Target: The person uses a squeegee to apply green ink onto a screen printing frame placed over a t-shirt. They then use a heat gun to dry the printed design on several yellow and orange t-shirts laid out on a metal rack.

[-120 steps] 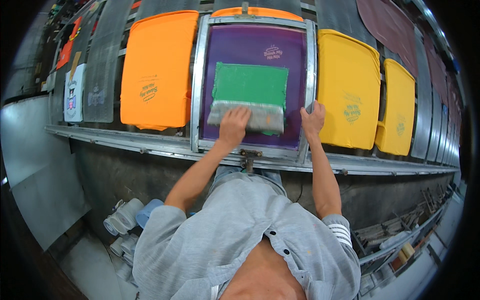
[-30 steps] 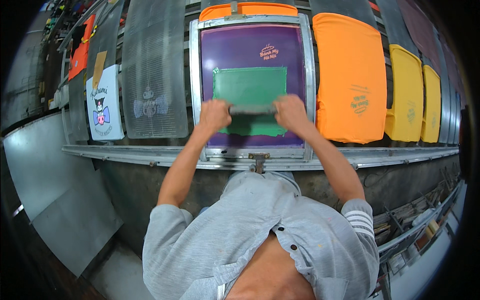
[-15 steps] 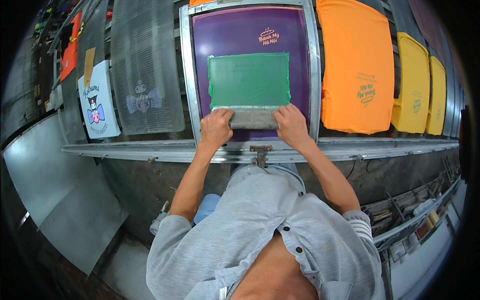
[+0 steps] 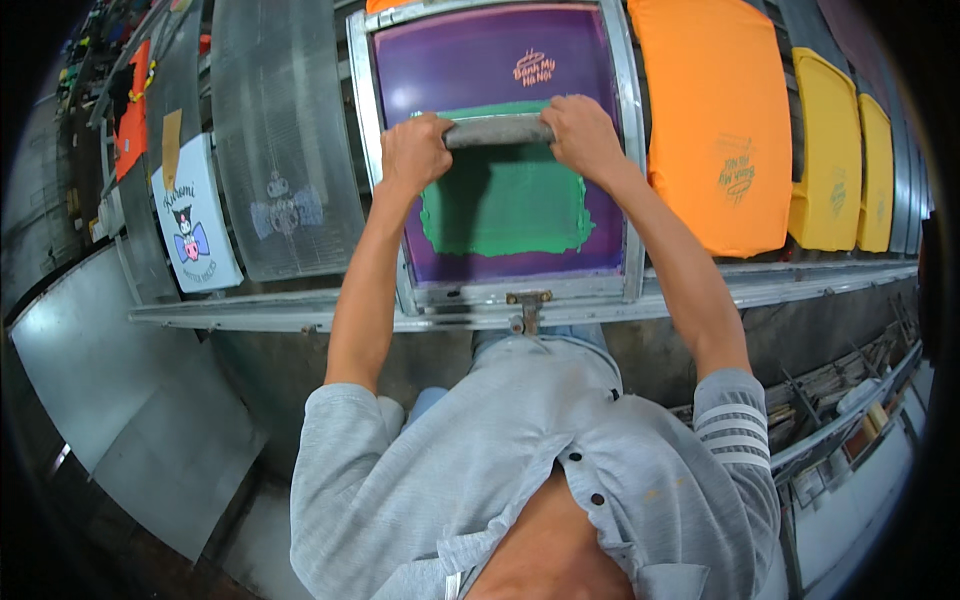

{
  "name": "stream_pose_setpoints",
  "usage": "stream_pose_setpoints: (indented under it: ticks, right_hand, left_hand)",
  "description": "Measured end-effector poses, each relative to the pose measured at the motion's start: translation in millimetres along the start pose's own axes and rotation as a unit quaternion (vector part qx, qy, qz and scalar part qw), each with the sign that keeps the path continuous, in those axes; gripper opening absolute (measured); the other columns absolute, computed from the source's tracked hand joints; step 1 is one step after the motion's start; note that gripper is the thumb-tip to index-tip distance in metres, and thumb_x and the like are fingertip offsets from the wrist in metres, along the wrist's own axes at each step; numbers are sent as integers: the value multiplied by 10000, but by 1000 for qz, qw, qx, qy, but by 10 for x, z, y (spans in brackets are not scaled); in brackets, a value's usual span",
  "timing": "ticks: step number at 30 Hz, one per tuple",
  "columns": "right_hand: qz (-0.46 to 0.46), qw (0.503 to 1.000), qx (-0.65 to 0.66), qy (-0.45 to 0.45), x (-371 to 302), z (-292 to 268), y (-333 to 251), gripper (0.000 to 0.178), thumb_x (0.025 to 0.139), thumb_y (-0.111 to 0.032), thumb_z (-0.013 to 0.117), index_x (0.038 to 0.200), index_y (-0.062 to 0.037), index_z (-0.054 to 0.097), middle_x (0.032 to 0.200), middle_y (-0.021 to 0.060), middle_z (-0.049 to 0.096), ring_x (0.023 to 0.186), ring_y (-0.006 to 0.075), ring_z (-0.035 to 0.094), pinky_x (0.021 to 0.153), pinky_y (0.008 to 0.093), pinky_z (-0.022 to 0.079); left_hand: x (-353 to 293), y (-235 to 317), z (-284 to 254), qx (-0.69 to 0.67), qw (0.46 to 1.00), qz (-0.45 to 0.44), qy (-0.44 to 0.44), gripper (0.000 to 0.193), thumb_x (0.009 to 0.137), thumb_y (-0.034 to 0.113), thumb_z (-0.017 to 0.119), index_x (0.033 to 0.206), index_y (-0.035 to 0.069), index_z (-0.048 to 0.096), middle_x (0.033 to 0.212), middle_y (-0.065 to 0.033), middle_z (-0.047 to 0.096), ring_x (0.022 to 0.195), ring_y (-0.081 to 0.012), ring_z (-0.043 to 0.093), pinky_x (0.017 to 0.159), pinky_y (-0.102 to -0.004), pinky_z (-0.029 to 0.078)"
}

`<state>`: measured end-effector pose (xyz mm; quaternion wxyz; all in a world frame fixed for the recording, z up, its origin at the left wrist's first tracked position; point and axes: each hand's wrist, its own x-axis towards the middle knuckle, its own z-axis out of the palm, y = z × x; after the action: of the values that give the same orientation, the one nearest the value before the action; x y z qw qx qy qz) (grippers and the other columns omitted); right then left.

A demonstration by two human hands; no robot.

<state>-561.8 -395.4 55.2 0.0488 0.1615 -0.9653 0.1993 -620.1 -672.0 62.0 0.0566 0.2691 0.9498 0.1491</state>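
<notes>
Right now, from the head camera, both of the person's hands are on one grey squeegee. It spans the upper part of a rectangle of green ink (image 4: 530,205) on a purple screen (image 4: 450,65). The left hand (image 4: 415,153) is curled around the left end of the squeegee (image 4: 498,131), and the right hand (image 4: 584,136) is curled around the other end, so its middle lies bare between them. Whether the blade touches the mesh cannot be told from above. A narrow strip of green shows beyond the squeegee; the larger area lies on the near side, partly under shadow, with a ragged lower edge. A small pale pink logo (image 4: 534,69) sits near the screen's far right corner, and a metal frame (image 4: 633,240) surrounds the purple. Just right of the frame is an orange printed cloth (image 4: 715,110), then two yellow cloths (image 4: 824,140) farther right. To the left are a dark grey panel (image 4: 285,120) with a faint bow-shaped print and a white panel (image 4: 197,240) bearing a cartoon figure. A metal rail (image 4: 240,312) runs along the near side, before the person's grey shirt (image 4: 480,430).
</notes>
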Motion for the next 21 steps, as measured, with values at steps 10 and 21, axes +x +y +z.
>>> stream_pose_setpoints:
  ticks: [10, 21]
  right_hand:
    - [57, 991, 66, -98, -1390, -135, -897, 280, 805, -215, 723, 1009, -28, 680, 1029, 143, 643, 1047, 316, 613, 1077, 487, 432]
    - [366, 928, -24, 62, -1725, 87, -80, 656, 821, -317, 802, 1303, 60, 566, 1120, 217, 560, 1081, 392, 541, 944, 458, 470]
  left_hand:
    - [-1461, 632, 15, -17, 999, -11, -28, 294, 672, 30, 695, 958, 80, 734, 925, -98, 719, 924, -307, 695, 815, -431, 557]
    - [-1370, 962, 170, -65, 996, 2, -62, 363, 679, -1, 639, 1007, 81, 769, 965, -144, 739, 911, -359, 702, 812, -471, 544]
